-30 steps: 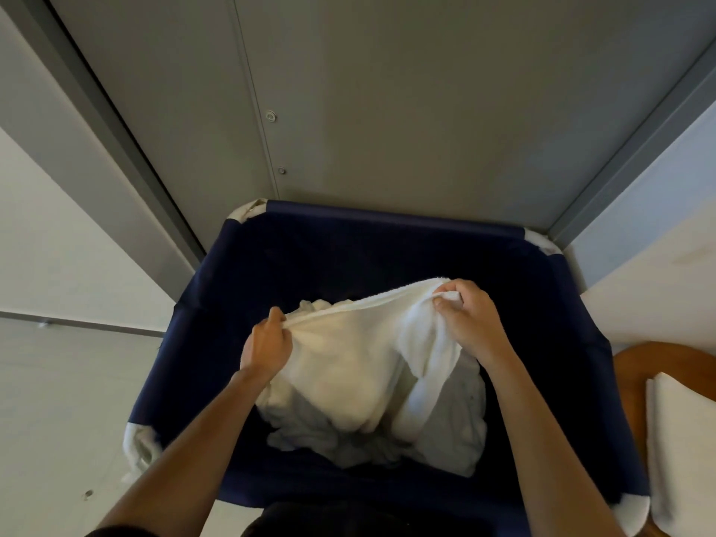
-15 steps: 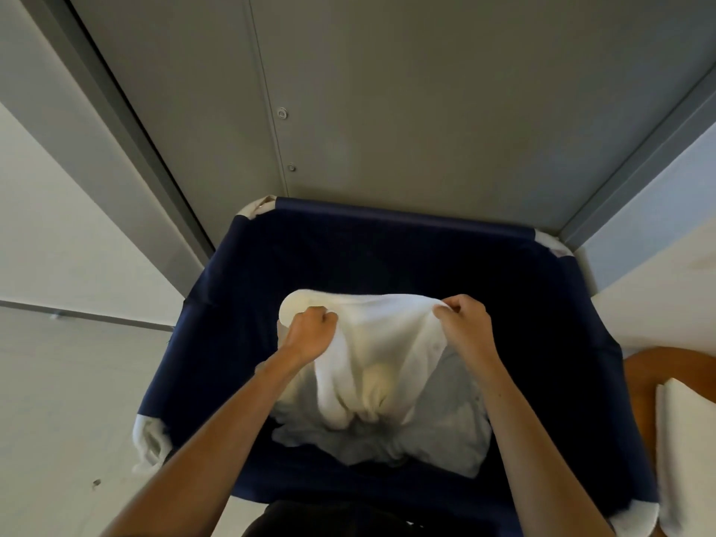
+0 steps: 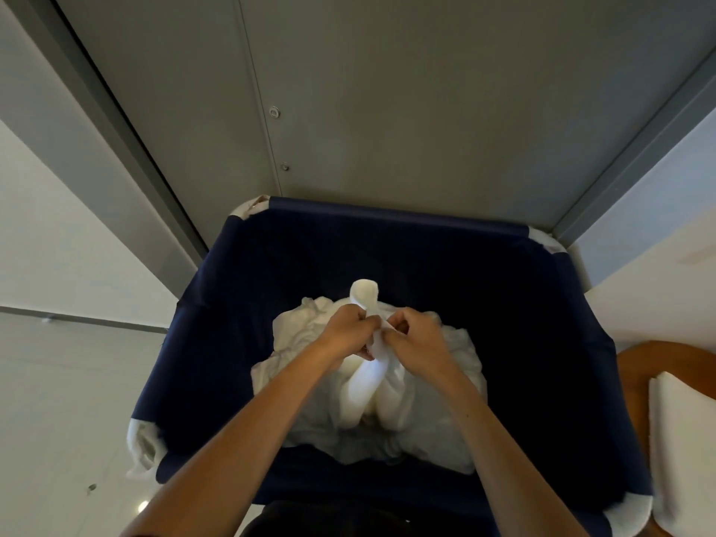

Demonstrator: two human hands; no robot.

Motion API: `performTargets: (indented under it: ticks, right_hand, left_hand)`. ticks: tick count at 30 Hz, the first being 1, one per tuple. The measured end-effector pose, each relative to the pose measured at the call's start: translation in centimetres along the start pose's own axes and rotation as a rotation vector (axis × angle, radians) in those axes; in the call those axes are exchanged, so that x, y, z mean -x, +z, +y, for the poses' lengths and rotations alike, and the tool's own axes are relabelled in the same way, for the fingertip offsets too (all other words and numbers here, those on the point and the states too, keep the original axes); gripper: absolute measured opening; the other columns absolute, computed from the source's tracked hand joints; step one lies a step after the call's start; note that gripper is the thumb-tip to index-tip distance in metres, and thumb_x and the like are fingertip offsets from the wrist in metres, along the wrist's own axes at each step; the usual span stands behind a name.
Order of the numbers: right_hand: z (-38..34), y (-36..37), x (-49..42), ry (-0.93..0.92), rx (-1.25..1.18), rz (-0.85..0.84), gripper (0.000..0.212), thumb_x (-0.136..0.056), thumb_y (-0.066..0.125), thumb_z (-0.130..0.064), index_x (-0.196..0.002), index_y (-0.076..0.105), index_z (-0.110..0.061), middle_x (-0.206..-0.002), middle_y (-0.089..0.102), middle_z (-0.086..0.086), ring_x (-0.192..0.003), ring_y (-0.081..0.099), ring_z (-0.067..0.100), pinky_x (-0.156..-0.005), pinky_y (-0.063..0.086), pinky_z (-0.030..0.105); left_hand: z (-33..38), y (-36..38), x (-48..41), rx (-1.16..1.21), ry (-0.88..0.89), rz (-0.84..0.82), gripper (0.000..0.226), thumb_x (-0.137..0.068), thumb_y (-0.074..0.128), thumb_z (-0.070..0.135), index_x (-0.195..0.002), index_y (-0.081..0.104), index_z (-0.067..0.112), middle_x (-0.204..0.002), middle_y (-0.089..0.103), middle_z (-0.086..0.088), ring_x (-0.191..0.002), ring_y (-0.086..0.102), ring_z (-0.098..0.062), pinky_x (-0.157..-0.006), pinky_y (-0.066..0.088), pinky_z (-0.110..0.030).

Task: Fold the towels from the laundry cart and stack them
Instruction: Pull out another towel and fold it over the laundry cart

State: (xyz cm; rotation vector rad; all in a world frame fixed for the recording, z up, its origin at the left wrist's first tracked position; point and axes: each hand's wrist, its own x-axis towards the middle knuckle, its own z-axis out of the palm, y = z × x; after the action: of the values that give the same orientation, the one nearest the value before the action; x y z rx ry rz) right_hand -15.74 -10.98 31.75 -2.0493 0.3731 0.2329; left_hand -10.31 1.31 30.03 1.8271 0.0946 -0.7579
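A white towel point(image 3: 364, 385) hangs bunched in a narrow fold over the navy laundry cart point(image 3: 217, 312). My left hand point(image 3: 346, 333) and my right hand point(image 3: 416, 335) are side by side, almost touching, and both pinch the towel's top edge. A loop of the towel sticks up just behind my fingers. Under it, a heap of crumpled white towels point(image 3: 438, 428) fills the cart's bottom.
A grey metal panel wall point(image 3: 387, 102) stands right behind the cart. At the right, a wooden surface point(image 3: 635, 366) carries a folded white towel point(image 3: 682, 439). A pale tiled floor point(image 3: 58, 401) lies to the left. White cloth hangs over the cart's near left corner.
My hands were spread apart holding the towel's edge stretched wide. They have come together at the middle, and the towel now hangs doubled in a narrow bunch.
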Motion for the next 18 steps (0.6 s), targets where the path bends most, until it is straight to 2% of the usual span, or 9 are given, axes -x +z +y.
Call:
performTargets:
  ticks: [2,4,6,9,13,16,18]
  right_hand:
    - [0.0,0.1,0.3,0.012,-0.032,-0.07,0.029,-0.081,0.071,-0.032,-0.099,0.054,-0.017,-0.092,0.059,-0.007,-0.088,0.06,0.012,-0.067,0.045,0.017]
    - [0.0,0.4,0.4,0.012,0.049,-0.099,0.047,-0.074,0.078,-0.035,-0.106,0.047,-0.019,-0.103,0.052,-0.009,-0.091,0.056,0.008,-0.068,0.043,0.018]
    - [0.4,0.9,0.2,-0.054,0.189,-0.042,0.041,-0.079,0.075,-0.029,-0.103,0.043,-0.021,-0.102,0.047,-0.01,-0.087,0.052,0.006,-0.063,0.04,0.014]
    - [0.9,0.3,-0.2,-0.145,0.247,0.047,0.018,-0.084,0.068,-0.014,-0.092,0.052,-0.019,-0.087,0.053,-0.009,-0.078,0.055,0.009,-0.059,0.041,0.012]
    - [0.6,-2.0,0.1,-0.255,0.223,0.096,0.015,-0.083,0.062,-0.002,-0.088,0.059,-0.016,-0.089,0.058,-0.005,-0.078,0.054,0.003,-0.064,0.039,0.007]
    - [-0.4,-4.0,0.8,-0.3,0.191,0.13,0.02,-0.081,0.06,-0.001,-0.089,0.06,-0.019,-0.09,0.058,-0.009,-0.081,0.055,0.001,-0.067,0.039,0.007]
    - [-1.0,-5.1,1.4,-0.338,0.177,0.13,0.02,-0.08,0.061,0.001,-0.089,0.062,-0.016,-0.09,0.058,-0.009,-0.082,0.055,0.002,-0.068,0.04,0.008]
  left_hand:
    - [0.0,0.0,-0.1,0.036,-0.022,0.012,0.018,-0.097,0.049,0.016,-0.087,0.058,0.003,-0.084,0.066,-0.012,-0.075,0.068,-0.02,-0.062,0.056,-0.026]
    - [-0.1,-0.1,-0.2,0.073,-0.052,0.012,0.02,-0.096,0.05,0.015,-0.096,0.062,-0.001,-0.095,0.069,-0.016,-0.086,0.069,-0.022,-0.075,0.059,-0.032]
    - [-0.2,-0.1,-0.1,0.119,-0.066,-0.029,0.022,-0.095,0.05,0.015,-0.103,0.063,-0.002,-0.1,0.07,-0.016,-0.092,0.069,-0.023,-0.081,0.058,-0.036]
    - [-0.2,-0.3,0.0,0.093,-0.05,-0.053,0.02,-0.094,0.05,0.017,-0.099,0.065,0.004,-0.095,0.068,-0.007,-0.088,0.064,-0.016,-0.073,0.054,-0.03]
    - [-1.1,-2.2,-0.7,-0.052,-0.031,0.093,0.016,-0.093,0.047,0.015,-0.098,0.06,0.007,-0.089,0.064,-0.007,-0.083,0.061,-0.016,-0.079,0.055,-0.037]
    - [-2.6,-4.2,-1.4,-0.275,0.037,0.238,0.019,-0.091,0.049,0.011,-0.11,0.052,0.014,-0.103,0.059,-0.008,-0.082,0.056,-0.015,-0.068,0.05,-0.029]
    - [-3.8,-5.3,-2.0,-0.433,0.105,0.251,0.035,-0.088,0.054,0.007,-0.12,0.046,0.018,-0.119,0.046,-0.006,-0.096,0.052,-0.017,-0.072,0.047,-0.025]
